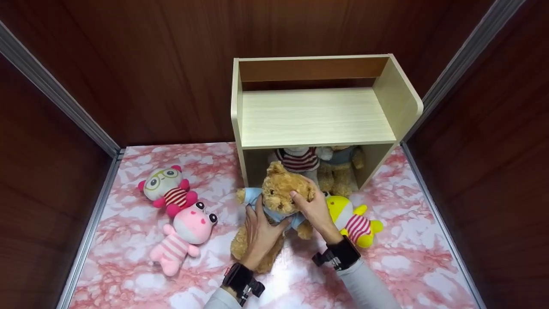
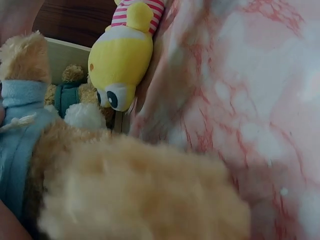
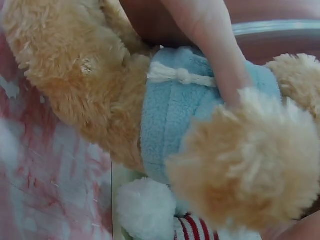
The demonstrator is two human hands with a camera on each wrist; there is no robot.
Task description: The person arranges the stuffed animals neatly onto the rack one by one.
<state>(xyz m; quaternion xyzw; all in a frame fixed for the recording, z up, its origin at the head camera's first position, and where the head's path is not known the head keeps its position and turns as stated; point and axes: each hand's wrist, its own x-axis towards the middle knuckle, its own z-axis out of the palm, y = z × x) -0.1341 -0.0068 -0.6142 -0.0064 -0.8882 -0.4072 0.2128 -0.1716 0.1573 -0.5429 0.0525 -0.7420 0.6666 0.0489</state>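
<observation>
Both hands hold a brown teddy bear [image 1: 283,191] in a light blue top, tilted and facing up, in front of the shelf's lower compartment. My left hand [image 1: 263,231] grips its body, fingers and thumb spread around the blue top [image 3: 175,110]. With my right hand [image 1: 315,208] I grip the side of its head, thumb on the face near an eye. The bear's legs hang toward me; a furry leg [image 2: 145,190] fills the front of the left wrist view. Inside the compartment stand a white plush in a red striped top [image 1: 298,159] and another brown bear [image 1: 339,171].
A pale wooden two-level shelf [image 1: 317,116] stands against the back wall. Right of the held bear lies a yellow plush frog [image 1: 356,221]. At left lie a pink-and-white panda [image 1: 171,189] and a pink frog [image 1: 184,238] on the marbled cloth [image 1: 128,283]. Dark panels enclose the sides.
</observation>
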